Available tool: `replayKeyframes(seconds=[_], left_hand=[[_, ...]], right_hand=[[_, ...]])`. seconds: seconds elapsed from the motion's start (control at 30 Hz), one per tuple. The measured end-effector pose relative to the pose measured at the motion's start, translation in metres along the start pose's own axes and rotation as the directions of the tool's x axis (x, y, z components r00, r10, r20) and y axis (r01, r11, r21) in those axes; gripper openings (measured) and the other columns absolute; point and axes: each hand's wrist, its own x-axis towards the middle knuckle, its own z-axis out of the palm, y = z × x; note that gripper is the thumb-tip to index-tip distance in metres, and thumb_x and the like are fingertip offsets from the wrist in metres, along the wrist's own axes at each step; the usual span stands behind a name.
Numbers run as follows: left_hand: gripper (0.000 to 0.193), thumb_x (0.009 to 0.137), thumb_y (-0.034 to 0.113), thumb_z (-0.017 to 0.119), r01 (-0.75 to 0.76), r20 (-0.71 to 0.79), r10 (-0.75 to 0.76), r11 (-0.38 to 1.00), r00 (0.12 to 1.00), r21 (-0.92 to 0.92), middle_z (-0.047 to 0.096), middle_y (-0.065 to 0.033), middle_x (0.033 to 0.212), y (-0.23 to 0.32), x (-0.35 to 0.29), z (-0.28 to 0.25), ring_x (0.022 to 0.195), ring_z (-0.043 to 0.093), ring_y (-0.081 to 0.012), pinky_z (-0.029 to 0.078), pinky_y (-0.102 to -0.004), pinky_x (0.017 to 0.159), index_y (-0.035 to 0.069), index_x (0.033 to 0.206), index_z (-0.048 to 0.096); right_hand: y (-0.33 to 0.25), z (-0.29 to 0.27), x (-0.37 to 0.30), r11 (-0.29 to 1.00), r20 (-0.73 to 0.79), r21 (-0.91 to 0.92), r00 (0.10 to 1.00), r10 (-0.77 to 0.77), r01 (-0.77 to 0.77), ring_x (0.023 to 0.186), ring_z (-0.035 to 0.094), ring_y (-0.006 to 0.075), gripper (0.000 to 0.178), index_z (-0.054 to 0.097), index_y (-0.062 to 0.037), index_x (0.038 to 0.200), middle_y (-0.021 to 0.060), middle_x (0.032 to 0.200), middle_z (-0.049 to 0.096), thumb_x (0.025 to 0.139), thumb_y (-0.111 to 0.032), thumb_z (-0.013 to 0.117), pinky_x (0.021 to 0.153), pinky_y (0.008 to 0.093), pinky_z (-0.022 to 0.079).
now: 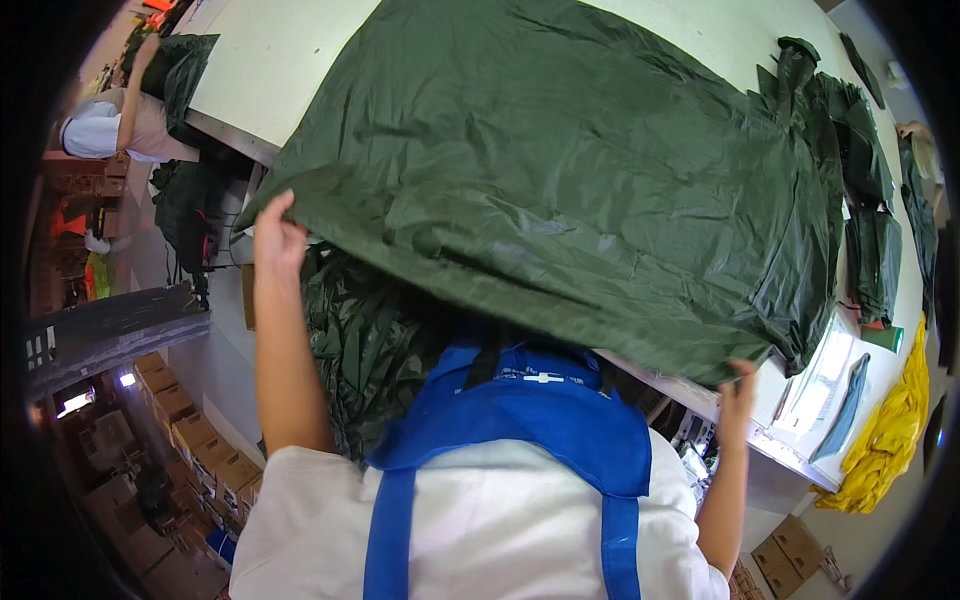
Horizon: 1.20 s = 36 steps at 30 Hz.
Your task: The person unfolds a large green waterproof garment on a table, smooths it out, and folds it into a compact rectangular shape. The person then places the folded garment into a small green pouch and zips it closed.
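A large dark green sheet of waterproof-looking fabric (560,150) spreads over the white table, creased and shiny. Its near edge is lifted and slightly blurred along the front of the table. At the left corner of that edge, my left hand (279,232) is closed on the fabric. My right hand (738,390) pinches the same edge near its right end. Between the hands the edge sags toward my blue apron (530,420). Bunched folds of the fabric gather at the right side.
The white table (270,70) shows at the back left. Dark green pieces (868,150) and yellow fabric (885,430) lie at the right. Camouflage-like material (350,350) hangs below the front edge. Another person (120,120) works at the far left. Cardboard boxes (205,440) line the floor.
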Motion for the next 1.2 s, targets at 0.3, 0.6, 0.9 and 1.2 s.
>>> replayKeyframes(seconds=[0.3,0.6,0.9,1.2], left_hand=[[0.052,0.087,0.021,0.064,-0.608,0.508,0.338,0.356,0.792,0.710,0.050,-0.0185,0.129,-0.049,0.030,0.222,0.111,0.053,-0.0317,0.049,-0.0493,0.087,0.007,0.133,0.044],[0.056,0.093,0.054,0.040,-0.586,0.579,-0.214,-0.554,0.786,0.591,0.014,-0.0028,0.157,-0.187,-0.016,0.230,0.143,0.010,-0.0340,0.011,-0.0630,0.109,0.039,0.145,0.026],[0.057,0.092,0.053,0.044,-0.617,0.664,-0.173,-0.588,0.727,0.523,0.017,-0.0020,0.155,-0.207,-0.008,0.233,0.142,0.013,-0.0343,0.013,-0.0648,0.108,0.039,0.145,0.027],[0.063,0.088,0.055,0.050,-0.740,0.731,-0.202,-0.378,0.652,0.556,0.016,-0.0093,0.155,-0.220,-0.068,0.209,0.142,0.008,-0.0394,0.009,-0.0668,0.106,0.031,0.144,0.033]], right_hand=[[-0.045,-0.024,0.234,0.913,-0.279,-0.375,0.919,-0.278,0.162,0.097,0.061,0.0371,0.040,0.059,-0.0078,0.116,0.0201,0.104,0.064,0.089,-0.037,0.059,0.082,0.0377,0.048],[0.004,-0.016,0.209,0.787,-0.383,-0.616,0.886,-0.263,-0.032,0.101,0.058,0.0355,0.036,0.057,-0.0079,0.118,0.0147,0.113,0.063,0.096,-0.035,0.046,0.083,0.0444,0.045],[0.153,-0.053,0.138,0.778,-0.481,-0.624,0.819,-0.313,-0.068,0.083,0.059,0.0405,0.029,0.062,-0.0058,0.094,0.0199,0.087,0.064,0.096,-0.031,0.047,0.071,0.0472,0.045],[0.143,-0.063,0.129,0.844,-0.443,-0.535,0.863,-0.242,-0.039,0.103,0.054,0.0379,0.027,0.058,0.0027,0.110,0.0210,0.111,0.058,0.088,-0.013,0.058,0.090,0.0446,0.043]])
